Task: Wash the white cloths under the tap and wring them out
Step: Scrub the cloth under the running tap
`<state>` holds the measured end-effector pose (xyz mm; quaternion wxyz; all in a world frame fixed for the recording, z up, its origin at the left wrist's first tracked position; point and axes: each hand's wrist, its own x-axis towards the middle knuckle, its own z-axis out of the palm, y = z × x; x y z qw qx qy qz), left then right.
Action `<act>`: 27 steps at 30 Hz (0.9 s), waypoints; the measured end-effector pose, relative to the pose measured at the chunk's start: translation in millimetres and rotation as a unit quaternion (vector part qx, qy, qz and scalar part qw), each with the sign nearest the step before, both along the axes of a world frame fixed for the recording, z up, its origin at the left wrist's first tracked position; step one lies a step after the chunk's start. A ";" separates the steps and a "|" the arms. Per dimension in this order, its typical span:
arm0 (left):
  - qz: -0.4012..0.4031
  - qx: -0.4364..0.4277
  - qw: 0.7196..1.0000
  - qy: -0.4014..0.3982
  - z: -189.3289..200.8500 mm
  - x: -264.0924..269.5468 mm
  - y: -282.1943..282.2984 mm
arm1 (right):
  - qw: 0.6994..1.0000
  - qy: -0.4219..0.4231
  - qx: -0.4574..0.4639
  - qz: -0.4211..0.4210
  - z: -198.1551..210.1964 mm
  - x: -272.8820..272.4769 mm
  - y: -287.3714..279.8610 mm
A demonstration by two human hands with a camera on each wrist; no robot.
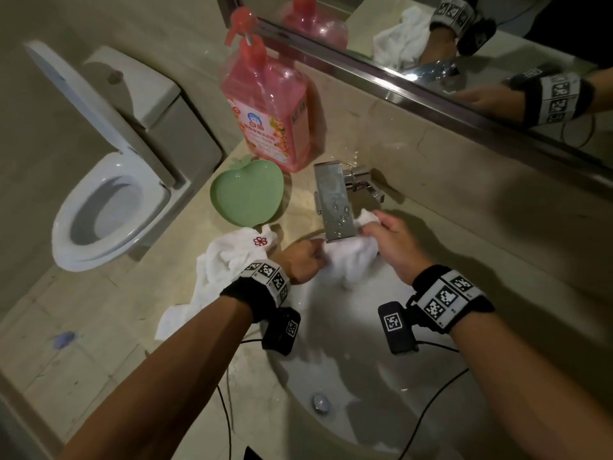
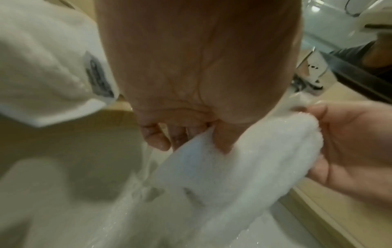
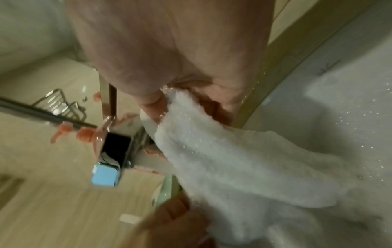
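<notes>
**White terry cloth held under the tap by both hands**

White and wet, the cloth (image 1: 348, 257) hangs stretched between the two hands just under the square chrome tap (image 1: 335, 200), over the basin of the sink (image 1: 365, 376). The left hand (image 1: 303, 262) has its grip closed on the cloth's left end: in the left wrist view the thumb and curled fingers (image 2: 158, 139) pinch the fabric edge, with thin runs of water falling below them. The right hand (image 1: 396, 240) holds the other end, bunched in its grip beside the spout; the right wrist view shows the cloth (image 3: 233, 159) coming out from between its thumb and fingers, speckled with bright droplets. The lower part of the cloth droops into the basin. Water beads sit on the top of the tap.

A second white cloth (image 1: 225, 270), with a small red flower mark near one corner, lies crumpled on the surface left of the sink, partly hanging over its front edge and partly hidden behind the left wrist. Just behind it lies a green apple-shaped dish (image 1: 247, 194), and behind that stands a pink pump bottle (image 1: 268, 107) of liquid. A mirror (image 1: 464, 44) along the back wall reflects the bottle, the cloth and both hands. Both wrists wear black bands with black-and-white square markers, and thin black cables trail across the sink. A white toilet (image 1: 109, 207) with its lid up stands to the left of the surface. The sink's drain plug (image 1: 321, 401) is in view at the bottom of the basin.
</notes>
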<state>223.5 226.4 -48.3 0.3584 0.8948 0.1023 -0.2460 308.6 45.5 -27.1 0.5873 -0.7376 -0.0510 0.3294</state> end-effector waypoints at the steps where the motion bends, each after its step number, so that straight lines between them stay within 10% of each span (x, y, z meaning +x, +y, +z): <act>1: 0.003 0.006 1.000 -0.013 -4.2 0.1 -2.8 | 0.999 0.014 0.015 -0.026 1.7 2.4 -4.4; 11: 0.024 -0.079 0.992 -0.097 13.5 12.6 -11.8 | 0.976 -0.094 -0.130 0.145 -13.8 -9.8 -17.0; 15: 0.053 -0.181 0.980 -0.068 15.2 9.8 -9.7 | 0.985 -0.077 -0.100 0.114 -18.6 -11.7 -10.7; 24: 0.084 -0.118 0.987 -0.066 -16.2 -2.3 -8.9 | 1.000 -0.005 0.000 0.002 5.1 -2.8 -26.1; 27: 0.208 -0.183 0.958 -0.070 -17.2 -6.3 -7.9 | 0.999 0.015 0.018 -0.025 12.6 0.6 -27.9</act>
